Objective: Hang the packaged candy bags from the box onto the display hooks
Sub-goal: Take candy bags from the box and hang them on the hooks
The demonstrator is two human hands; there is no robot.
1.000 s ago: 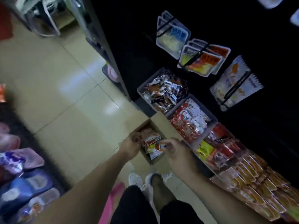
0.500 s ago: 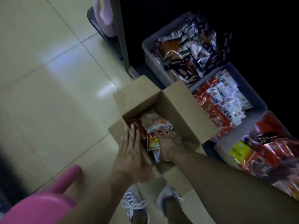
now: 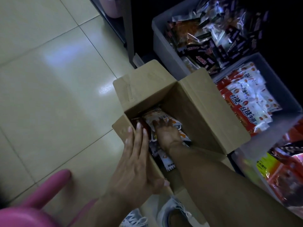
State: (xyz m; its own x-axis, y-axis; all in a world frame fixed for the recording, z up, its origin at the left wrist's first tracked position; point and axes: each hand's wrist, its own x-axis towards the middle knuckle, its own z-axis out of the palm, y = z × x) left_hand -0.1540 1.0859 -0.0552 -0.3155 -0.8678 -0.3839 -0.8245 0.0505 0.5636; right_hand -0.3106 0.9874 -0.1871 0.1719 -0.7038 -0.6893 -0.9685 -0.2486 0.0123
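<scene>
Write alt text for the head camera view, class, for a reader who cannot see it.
A person's right hand reaches into an open cardboard box on a tiled floor and rests on packaged candy bags, while the left hand lies flat along the box's near wall. Grey bins of packaged snacks stand to the right, and a pink stool sits lower left.

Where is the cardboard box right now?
The cardboard box stands open on the tiled floor at the middle of the head view, just left of the grey snack bins, with both hands at it.
</scene>
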